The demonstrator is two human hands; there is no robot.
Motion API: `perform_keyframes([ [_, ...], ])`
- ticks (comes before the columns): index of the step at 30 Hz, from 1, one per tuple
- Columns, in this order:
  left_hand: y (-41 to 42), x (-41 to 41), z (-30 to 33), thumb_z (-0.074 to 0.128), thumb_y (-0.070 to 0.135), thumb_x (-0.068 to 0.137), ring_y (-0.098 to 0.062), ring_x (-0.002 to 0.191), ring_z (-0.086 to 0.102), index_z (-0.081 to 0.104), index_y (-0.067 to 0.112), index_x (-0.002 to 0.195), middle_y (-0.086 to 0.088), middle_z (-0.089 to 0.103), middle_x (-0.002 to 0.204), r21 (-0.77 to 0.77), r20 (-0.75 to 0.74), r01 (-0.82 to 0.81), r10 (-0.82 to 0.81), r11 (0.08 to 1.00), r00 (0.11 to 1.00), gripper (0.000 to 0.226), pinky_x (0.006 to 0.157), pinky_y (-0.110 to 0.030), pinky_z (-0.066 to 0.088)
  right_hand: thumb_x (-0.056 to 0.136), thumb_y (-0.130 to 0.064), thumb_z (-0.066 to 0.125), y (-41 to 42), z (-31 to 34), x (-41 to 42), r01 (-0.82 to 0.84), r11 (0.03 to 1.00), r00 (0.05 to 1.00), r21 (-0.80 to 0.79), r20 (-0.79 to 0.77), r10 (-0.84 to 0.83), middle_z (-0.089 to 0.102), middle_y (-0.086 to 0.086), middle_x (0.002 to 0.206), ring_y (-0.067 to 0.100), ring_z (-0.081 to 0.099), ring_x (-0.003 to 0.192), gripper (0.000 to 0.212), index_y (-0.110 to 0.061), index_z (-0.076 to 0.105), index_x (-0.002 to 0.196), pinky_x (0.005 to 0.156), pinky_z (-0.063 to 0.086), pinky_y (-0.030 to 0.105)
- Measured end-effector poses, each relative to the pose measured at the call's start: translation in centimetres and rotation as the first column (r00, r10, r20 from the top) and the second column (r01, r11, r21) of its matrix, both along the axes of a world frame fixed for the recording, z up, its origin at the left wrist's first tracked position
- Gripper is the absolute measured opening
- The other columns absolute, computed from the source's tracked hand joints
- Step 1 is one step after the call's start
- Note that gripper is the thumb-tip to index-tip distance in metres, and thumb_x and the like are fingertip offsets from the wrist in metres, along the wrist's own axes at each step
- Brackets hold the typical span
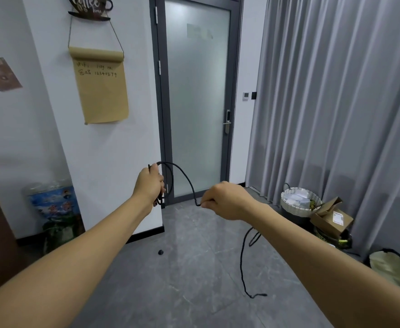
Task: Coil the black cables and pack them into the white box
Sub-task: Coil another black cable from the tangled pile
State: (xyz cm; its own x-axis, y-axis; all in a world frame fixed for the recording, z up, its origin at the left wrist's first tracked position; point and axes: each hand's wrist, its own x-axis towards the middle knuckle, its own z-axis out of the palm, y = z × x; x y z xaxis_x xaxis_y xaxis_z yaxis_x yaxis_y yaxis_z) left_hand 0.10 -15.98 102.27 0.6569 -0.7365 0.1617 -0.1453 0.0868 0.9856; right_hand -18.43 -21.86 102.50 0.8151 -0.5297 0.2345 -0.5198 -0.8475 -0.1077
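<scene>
A black cable arcs through the air between both hands. My left hand grips a few coiled loops of it, which hang below the fist beside the wall corner. My right hand pinches the cable lower and to the right. From under my right wrist the loose tail hangs down, and its plug end curls just above the grey floor. No white box is in view.
A frosted glass door stands straight ahead, grey curtains at right. A woven basket, an open cardboard box and a bag sit at right. A small black object lies on the floor. A patterned bag leans against the left wall.
</scene>
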Motion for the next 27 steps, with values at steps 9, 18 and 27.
perform_keyframes([
  [9,1.1,-3.8,-0.6,0.027,0.029,0.104,-0.019,0.055,0.051,0.048,0.005,0.078,-0.006,0.055,0.058,0.066,0.110,0.318,-0.324,0.946,0.940,0.041,0.056,-0.030,0.042,0.095,-0.012,0.052,1.4,2.3,1.5,-0.304,0.921,0.905,0.245,0.376,0.199,0.058,-0.003,0.085,0.011,0.059,0.079,0.018,-0.007,0.069,0.093,0.079,0.047,0.020],
  [18,1.8,-5.0,0.2,0.028,0.032,0.104,-0.007,0.039,0.029,0.043,0.016,0.075,0.007,0.030,0.048,-0.120,-0.422,0.559,-0.552,0.820,0.719,0.036,0.045,-0.019,0.037,0.083,-0.023,0.069,0.1,1.9,0.8,-0.149,0.947,0.793,0.284,0.607,-0.057,0.055,0.000,0.062,0.008,0.042,0.055,0.018,-0.016,0.060,0.070,0.058,0.038,0.020],
  [27,2.7,-4.8,0.7,0.033,0.037,0.100,-0.001,0.029,0.021,0.041,0.015,0.069,0.011,0.023,0.041,-0.199,-0.465,0.640,-0.646,0.743,0.605,0.039,0.031,-0.014,0.021,0.091,-0.040,0.054,-0.2,1.3,0.2,-0.156,0.919,0.834,0.362,0.546,-0.073,0.051,-0.009,0.068,0.002,0.043,0.058,0.026,-0.015,0.058,0.090,0.057,0.035,0.013],
])
